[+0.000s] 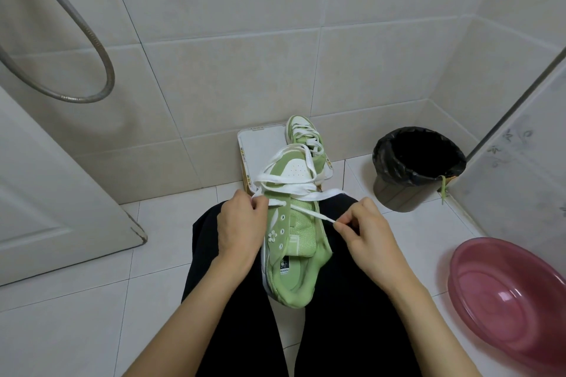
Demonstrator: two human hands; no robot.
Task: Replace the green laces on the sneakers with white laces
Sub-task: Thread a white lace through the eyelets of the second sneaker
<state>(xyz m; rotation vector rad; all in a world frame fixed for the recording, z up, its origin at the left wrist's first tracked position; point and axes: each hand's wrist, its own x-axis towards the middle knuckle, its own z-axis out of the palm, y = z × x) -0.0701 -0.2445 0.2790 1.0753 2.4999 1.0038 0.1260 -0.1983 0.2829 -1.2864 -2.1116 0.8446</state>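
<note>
White floor tiles meet the tiled wall mid-frame; bin right, pink basin lower right. The left hand and right hand each pinch the white lace of a sneaker seemingly resting on the lap.

The person wears black trousers; both forearms are bare, with no sleeves showing.

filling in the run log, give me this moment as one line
stage: lacing near sneaker | left hand: pinches white lace | right hand: pinches its end | far sneaker: white-laced, on box
</note>
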